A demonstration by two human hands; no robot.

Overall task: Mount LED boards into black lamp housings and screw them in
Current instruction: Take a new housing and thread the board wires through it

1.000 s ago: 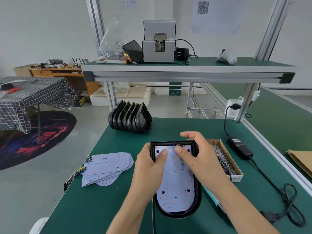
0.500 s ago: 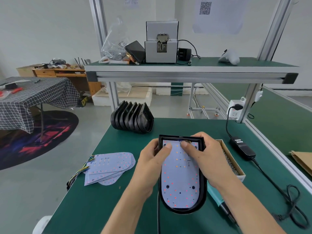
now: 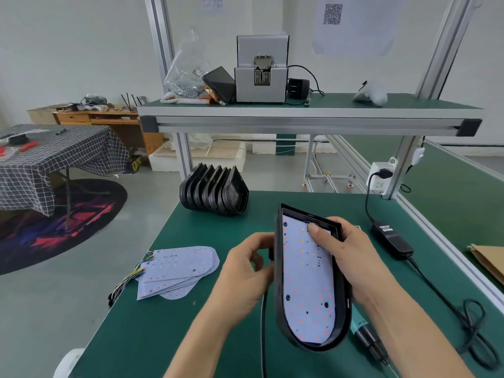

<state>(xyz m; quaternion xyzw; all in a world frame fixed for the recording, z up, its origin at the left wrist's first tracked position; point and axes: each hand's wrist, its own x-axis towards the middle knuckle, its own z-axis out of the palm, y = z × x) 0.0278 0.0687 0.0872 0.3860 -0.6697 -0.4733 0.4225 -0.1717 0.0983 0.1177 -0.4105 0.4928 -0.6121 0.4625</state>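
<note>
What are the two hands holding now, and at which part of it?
The right hand grips the black lamp housing at its right rim, with the thumb pressing on the LED board inside. The left hand touches the housing's left edge; whether it grips cannot be told.

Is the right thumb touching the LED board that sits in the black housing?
Touching. In the head view the right hand lays its thumb flat on the LED board near the top of the black housing, no gap visible.

I count two hands (image 3: 245, 274), one held housing (image 3: 281, 296), one fitted LED board (image 3: 308, 285), one stack of spare boards (image 3: 177, 271), one row of housings (image 3: 214, 193), one screwdriver (image 3: 365, 334).
</note>
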